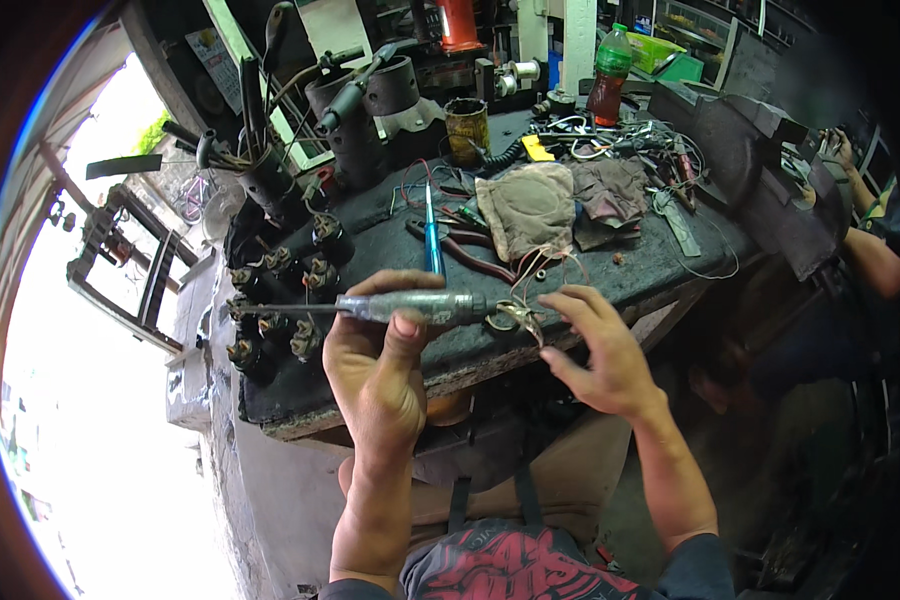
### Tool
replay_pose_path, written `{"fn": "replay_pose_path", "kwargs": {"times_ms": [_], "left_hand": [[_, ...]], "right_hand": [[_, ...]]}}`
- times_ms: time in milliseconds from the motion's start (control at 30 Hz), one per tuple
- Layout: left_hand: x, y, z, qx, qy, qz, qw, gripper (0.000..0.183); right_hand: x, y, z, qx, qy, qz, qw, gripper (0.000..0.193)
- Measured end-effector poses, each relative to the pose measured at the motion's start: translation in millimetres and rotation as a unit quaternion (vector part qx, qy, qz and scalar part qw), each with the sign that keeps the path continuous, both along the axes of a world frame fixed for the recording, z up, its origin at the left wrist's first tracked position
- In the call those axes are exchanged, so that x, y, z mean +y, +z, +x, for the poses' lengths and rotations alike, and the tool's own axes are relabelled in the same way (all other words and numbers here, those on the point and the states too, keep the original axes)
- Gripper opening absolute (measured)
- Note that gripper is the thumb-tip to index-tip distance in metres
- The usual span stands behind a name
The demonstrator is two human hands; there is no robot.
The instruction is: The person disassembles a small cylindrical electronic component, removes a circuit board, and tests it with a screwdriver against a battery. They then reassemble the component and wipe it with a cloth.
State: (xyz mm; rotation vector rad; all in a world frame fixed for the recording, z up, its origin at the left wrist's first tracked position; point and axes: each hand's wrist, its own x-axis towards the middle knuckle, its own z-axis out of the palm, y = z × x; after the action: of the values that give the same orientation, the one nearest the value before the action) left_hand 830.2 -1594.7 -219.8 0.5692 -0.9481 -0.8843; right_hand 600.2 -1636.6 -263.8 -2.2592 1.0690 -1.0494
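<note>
My left hand is closed around the greyish, see-through handle of a screwdriver-shaped tool. The tool lies level, its long thin metal shaft pointing left and its dark end cap to the right. Just past that cap is a small shiny metal piece, perhaps a clip. Beside it my right hand has thumb and fingers spread; whether a fingertip touches the metal is unclear. Thin reddish wires curl on the bench behind it. A blue-handled screwdriver and dark red-handled pliers lie beyond my left hand.
Several dark cylindrical parts stand on the bench's left side. A folded rag, a rusty yellow can, tangled wires and a green-capped bottle are farther back. A dark vise-like block is right; another person's arm shows beyond.
</note>
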Motion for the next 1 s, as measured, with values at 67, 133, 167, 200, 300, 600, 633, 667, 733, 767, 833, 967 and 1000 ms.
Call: {"fn": "replay_pose_path", "kwargs": {"times_ms": [67,133,167,200,300,600,633,667,733,767,833,967,1000], "left_hand": [[2.2,-0.7,2.3,-0.005,0.009,0.000,1.000,0.045],[3.4,2.3,6.9,0.003,0.003,-0.003,1.000,0.048],[5.2,6.5,9.3,0.017,-0.014,-0.006,1.000,0.048],[6.9,13.6,13.3,0.022,-0.022,-0.007,0.999,0.049],[14.4,51.7,29.5,0.004,-0.031,-0.020,0.999,0.055],[46.9,210.8,69.0,-0.047,-0.379,0.033,0.924,0.047],[53.4,213.1,65.1,-0.049,-0.438,0.040,0.897,0.046],[60.4,211.5,59.2,-0.095,-0.454,0.069,0.883,0.043],[76.6,200.3,43.1,-0.229,-0.428,0.105,0.868,0.031],[85.2,192.6,36.5,-0.319,-0.384,0.082,0.863,0.027],[98.9,178.9,40.5,-0.443,-0.212,-0.011,0.871,0.025],[96.8,160.3,86.3,-0.185,-0.332,0.267,0.885,0.033],[94.1,154.0,91.0,-0.186,-0.276,0.307,0.891,0.040]], "right_hand": [[-11.5,-11.6,12.6,0.065,-0.017,-0.050,0.997,0.063],[-23.2,-17.3,23.1,0.112,-0.005,-0.048,0.993,0.053],[-27.7,-16.2,26.7,0.133,-0.001,-0.028,0.991,0.049],[-32.1,-11.8,28.3,0.120,-0.006,-0.032,0.992,0.046],[-29.7,24.0,24.7,0.059,-0.036,-0.042,0.997,0.036],[134.6,225.6,46.6,-0.223,-0.257,0.183,0.922,0.027],[163.1,234.6,56.5,-0.206,-0.279,0.130,0.929,0.027],[183.6,239.0,66.8,-0.294,-0.275,0.120,0.908,0.026],[236.0,240.2,74.5,-0.449,-0.287,0.098,0.840,0.022],[264.7,238.9,72.7,-0.523,-0.281,0.071,0.802,0.020],[328.4,233.6,59.9,-0.604,-0.353,-0.070,0.711,0.018],[507.8,229.7,9.5,-0.755,-0.444,-0.241,0.419,0.015],[550.2,226.2,4.5,-0.736,-0.480,-0.282,0.385,0.015]]}}
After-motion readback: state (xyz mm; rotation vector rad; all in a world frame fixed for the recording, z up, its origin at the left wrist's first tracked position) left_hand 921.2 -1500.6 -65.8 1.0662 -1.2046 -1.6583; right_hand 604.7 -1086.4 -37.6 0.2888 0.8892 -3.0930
